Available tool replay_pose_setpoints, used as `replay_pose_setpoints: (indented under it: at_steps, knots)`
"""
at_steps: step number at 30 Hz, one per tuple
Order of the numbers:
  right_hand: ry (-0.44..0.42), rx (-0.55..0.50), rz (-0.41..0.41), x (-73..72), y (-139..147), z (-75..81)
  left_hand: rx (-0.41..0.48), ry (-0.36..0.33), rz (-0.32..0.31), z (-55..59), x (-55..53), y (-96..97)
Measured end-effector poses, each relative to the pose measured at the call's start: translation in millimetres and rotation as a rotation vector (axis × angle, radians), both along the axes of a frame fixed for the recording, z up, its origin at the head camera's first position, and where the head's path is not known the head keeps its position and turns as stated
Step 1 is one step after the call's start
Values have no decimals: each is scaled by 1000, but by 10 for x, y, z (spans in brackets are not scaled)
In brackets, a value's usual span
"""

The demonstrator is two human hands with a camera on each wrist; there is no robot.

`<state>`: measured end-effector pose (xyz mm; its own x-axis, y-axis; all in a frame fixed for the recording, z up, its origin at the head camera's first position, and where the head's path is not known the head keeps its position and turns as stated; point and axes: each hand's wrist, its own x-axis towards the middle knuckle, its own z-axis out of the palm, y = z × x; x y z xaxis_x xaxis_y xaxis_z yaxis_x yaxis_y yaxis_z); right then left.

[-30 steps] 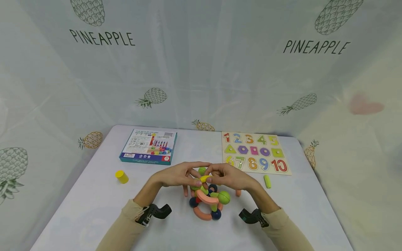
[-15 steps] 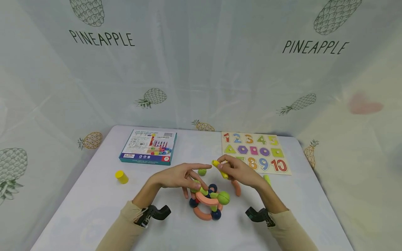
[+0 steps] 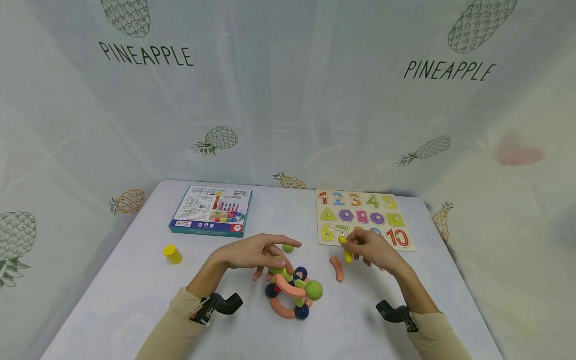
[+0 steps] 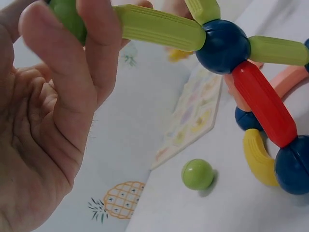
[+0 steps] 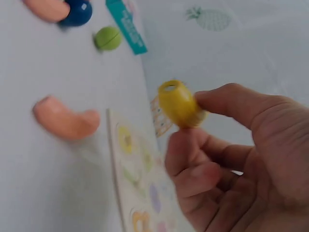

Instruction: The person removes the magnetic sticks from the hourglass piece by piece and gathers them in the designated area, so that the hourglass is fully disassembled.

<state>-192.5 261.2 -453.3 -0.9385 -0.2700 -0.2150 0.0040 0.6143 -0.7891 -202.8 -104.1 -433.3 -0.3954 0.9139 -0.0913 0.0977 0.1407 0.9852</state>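
Note:
My left hand (image 3: 253,252) holds a green ball (image 4: 67,20) at the top corner of a magnetic ball-and-stick structure (image 3: 290,287). Navy balls, green sticks, a red stick (image 4: 264,104) and curved salmon pieces make up the rest of it, with a curved yellow stick (image 4: 258,157) low down. To the right, my right hand (image 3: 373,248) pinches another yellow stick (image 5: 179,104) between thumb and fingers, above the near edge of the number board (image 3: 330,218). A loose curved salmon stick (image 3: 337,269) lies between that hand and the structure.
Behind the structure sits a loose green ball (image 3: 288,248). A yellow cylinder (image 3: 173,254) stands at the left of the white table (image 3: 121,300). At the back left lies a toy box (image 3: 211,211). A printed curtain (image 3: 288,90) hangs behind the table.
My right hand has moved away from the structure to the right, carrying the yellow stick. The structure has shifted slightly left and turned a little, with my left hand still on it.

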Motion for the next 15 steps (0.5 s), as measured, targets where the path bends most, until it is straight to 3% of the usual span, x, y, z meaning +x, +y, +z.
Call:
replay_pose_setpoints:
  at_steps: [9, 15]
  knots:
    - [-120, 110, -1, 39, 112, -365, -10, 27, 29, -11, 8, 3]
    - [-151, 100, 5, 37, 77, -456, -14, 28, 45, 11, 19, 13]
